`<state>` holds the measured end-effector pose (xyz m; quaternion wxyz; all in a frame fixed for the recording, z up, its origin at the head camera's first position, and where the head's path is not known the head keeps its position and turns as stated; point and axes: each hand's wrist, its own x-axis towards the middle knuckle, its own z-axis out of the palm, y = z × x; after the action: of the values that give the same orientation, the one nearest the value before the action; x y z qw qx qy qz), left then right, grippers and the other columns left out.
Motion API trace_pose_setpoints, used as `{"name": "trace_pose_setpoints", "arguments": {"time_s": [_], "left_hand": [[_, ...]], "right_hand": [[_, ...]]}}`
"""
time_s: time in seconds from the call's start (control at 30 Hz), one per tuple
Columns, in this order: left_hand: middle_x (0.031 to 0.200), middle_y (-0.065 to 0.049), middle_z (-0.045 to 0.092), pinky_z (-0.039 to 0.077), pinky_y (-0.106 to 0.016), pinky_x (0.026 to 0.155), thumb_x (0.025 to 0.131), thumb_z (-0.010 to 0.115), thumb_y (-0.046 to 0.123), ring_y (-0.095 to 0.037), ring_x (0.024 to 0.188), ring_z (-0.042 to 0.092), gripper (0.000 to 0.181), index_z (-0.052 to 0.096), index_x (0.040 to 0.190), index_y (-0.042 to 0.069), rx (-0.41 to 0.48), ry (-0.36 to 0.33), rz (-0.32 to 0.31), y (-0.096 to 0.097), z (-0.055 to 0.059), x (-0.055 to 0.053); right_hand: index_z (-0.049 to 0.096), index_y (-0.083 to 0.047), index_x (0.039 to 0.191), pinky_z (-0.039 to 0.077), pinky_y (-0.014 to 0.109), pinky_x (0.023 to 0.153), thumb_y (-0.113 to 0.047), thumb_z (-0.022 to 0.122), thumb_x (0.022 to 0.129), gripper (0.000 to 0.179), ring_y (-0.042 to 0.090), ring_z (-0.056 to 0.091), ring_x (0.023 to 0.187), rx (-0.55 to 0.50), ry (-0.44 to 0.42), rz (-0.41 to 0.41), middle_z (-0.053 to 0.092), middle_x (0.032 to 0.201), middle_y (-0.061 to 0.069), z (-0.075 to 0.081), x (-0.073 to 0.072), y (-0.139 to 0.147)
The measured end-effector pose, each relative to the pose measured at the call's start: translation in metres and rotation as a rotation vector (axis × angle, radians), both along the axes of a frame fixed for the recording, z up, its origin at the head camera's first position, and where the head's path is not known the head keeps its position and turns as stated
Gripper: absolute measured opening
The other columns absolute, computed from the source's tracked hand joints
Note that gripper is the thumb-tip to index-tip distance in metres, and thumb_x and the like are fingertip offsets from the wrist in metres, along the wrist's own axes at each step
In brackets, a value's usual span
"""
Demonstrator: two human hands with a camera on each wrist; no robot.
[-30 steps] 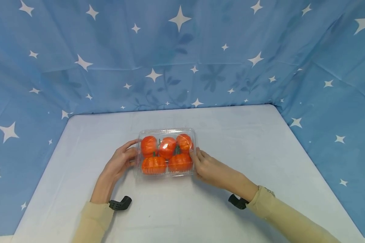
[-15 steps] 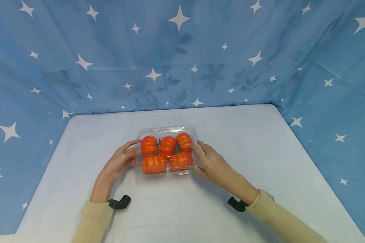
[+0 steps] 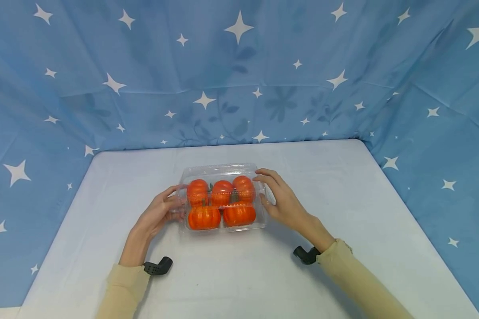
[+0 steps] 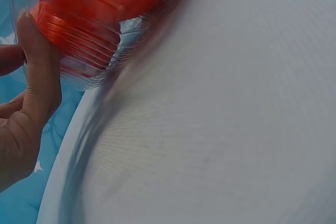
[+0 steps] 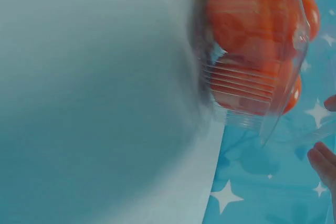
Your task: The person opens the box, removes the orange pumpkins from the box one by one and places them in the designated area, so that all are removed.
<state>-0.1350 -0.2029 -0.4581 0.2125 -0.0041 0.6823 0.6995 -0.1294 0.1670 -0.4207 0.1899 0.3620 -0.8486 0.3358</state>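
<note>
A clear plastic clamshell box (image 3: pixel 223 229) sits on the table with several orange-red, ribbed toy pumpkins (image 3: pixel 204 217) inside. Its clear lid (image 3: pixel 219 169) is tilted up, the front edge raised off the base. At the box's left side, my left hand (image 3: pixel 153 215) grips the rim between thumb and fingers; the left wrist view shows the thumb (image 4: pixel 39 66) against the ribbed wall. My right hand (image 3: pixel 283 199) has its bent fingers and thumb round the lid's right edge. Only fingertips (image 5: pixel 323 163) of it appear in the right wrist view, beside clear plastic.
A white cloth covers the table (image 3: pixel 231 274). Behind it and along both sides hangs a blue curtain (image 3: pixel 151 66) with white stars. A black wrist device (image 3: pixel 158 266) is worn on the left forearm, another black device (image 3: pixel 306 255) on the right.
The lid's front edge has risen and swung back from the base. My right hand has moved up and away with it; the left hand has stayed at the box's left side.
</note>
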Motion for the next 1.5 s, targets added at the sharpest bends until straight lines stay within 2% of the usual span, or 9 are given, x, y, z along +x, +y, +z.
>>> {"name": "trace_pose_setpoints", "arguments": {"time_s": [0.17, 0.33, 0.57, 0.77, 0.87, 1.03, 1.17, 1.37, 1.5], "left_hand": [[0.106, -0.001, 0.064, 0.058, -0.027, 0.064, 0.104, 0.056, 0.012, -0.010, 0.071, 0.060, 0.058, 0.032, 0.155, 0.001, 0.038, 0.022, 0.017, 0.000, 0.000, 0.001], [0.086, -0.001, 0.064, 0.055, -0.026, 0.059, 0.105, 0.052, 0.008, -0.012, 0.066, 0.057, 0.049, 0.036, 0.150, -0.004, 0.059, 0.050, 0.031, 0.002, 0.001, 0.000], [0.085, -0.002, 0.065, 0.051, -0.024, 0.055, 0.103, 0.052, 0.007, -0.013, 0.064, 0.055, 0.051, 0.038, 0.152, 0.001, 0.040, 0.017, 0.076, 0.005, 0.004, -0.002], [0.085, -0.002, 0.061, 0.049, -0.024, 0.055, 0.103, 0.048, 0.008, -0.012, 0.064, 0.053, 0.050, 0.038, 0.151, 0.001, 0.022, -0.010, 0.090, 0.010, 0.003, -0.003], [0.089, -0.003, 0.059, 0.049, -0.024, 0.055, 0.102, 0.047, 0.008, -0.011, 0.065, 0.054, 0.048, 0.040, 0.149, 0.001, 0.016, -0.018, 0.107, 0.011, 0.002, -0.004], [0.092, -0.003, 0.058, 0.049, -0.023, 0.055, 0.104, 0.048, 0.012, -0.011, 0.065, 0.055, 0.042, 0.044, 0.144, 0.001, -0.008, -0.041, 0.133, 0.012, 0.001, -0.003], [0.090, -0.003, 0.057, 0.049, -0.023, 0.054, 0.103, 0.048, 0.012, -0.012, 0.065, 0.055, 0.039, 0.046, 0.141, 0.001, -0.012, -0.053, 0.142, 0.012, 0.002, -0.002], [0.088, -0.003, 0.057, 0.048, -0.024, 0.054, 0.103, 0.047, 0.010, -0.013, 0.064, 0.053, 0.038, 0.046, 0.139, -0.002, -0.009, -0.050, 0.125, 0.010, 0.002, -0.002], [0.090, -0.003, 0.057, 0.050, -0.024, 0.056, 0.104, 0.047, 0.010, -0.013, 0.063, 0.054, 0.039, 0.045, 0.141, -0.002, -0.023, -0.045, 0.118, 0.007, 0.002, -0.002]], "right_hand": [[0.057, 0.003, 0.131, 0.044, 0.033, 0.115, 0.017, 0.062, 0.087, 0.047, 0.032, 0.057, 0.128, -0.122, -0.027, 0.026, 0.059, 0.134, 0.019, 0.002, -0.017, -0.003], [0.058, 0.002, 0.131, 0.049, 0.042, 0.109, 0.016, 0.062, 0.090, 0.044, 0.032, 0.061, 0.126, -0.243, -0.106, 0.024, 0.063, 0.131, 0.017, 0.005, -0.033, -0.005], [0.059, 0.007, 0.137, 0.051, 0.054, 0.105, 0.016, 0.064, 0.091, 0.047, 0.039, 0.058, 0.128, -0.401, -0.305, 0.009, 0.061, 0.139, 0.024, 0.007, -0.052, -0.009], [0.056, 0.004, 0.140, 0.056, 0.032, 0.101, 0.010, 0.065, 0.094, 0.047, 0.040, 0.062, 0.122, -0.489, -0.419, -0.077, 0.060, 0.139, 0.024, 0.005, -0.064, -0.006], [0.058, 0.002, 0.139, 0.054, 0.027, 0.102, 0.007, 0.064, 0.097, 0.043, 0.038, 0.062, 0.126, -0.555, -0.459, -0.041, 0.063, 0.136, 0.023, 0.001, -0.072, -0.004], [0.055, -0.008, 0.147, 0.056, 0.027, 0.098, -0.002, 0.063, 0.100, 0.048, 0.034, 0.063, 0.126, -0.602, -0.538, 0.019, 0.063, 0.138, 0.023, -0.005, -0.082, -0.002], [0.053, -0.019, 0.151, 0.059, 0.033, 0.095, -0.007, 0.063, 0.102, 0.052, 0.033, 0.063, 0.127, -0.625, -0.622, 0.038, 0.060, 0.141, 0.021, -0.009, -0.085, -0.001], [0.045, -0.021, 0.157, 0.058, 0.049, 0.094, -0.010, 0.061, 0.103, 0.057, 0.024, 0.065, 0.123, -0.612, -0.711, 0.035, 0.060, 0.140, 0.019, -0.015, -0.089, -0.001], [0.041, -0.020, 0.159, 0.056, 0.059, 0.093, -0.014, 0.061, 0.104, 0.059, 0.039, 0.061, 0.126, -0.578, -0.768, 0.040, 0.057, 0.142, 0.025, -0.016, -0.091, -0.002]]}}
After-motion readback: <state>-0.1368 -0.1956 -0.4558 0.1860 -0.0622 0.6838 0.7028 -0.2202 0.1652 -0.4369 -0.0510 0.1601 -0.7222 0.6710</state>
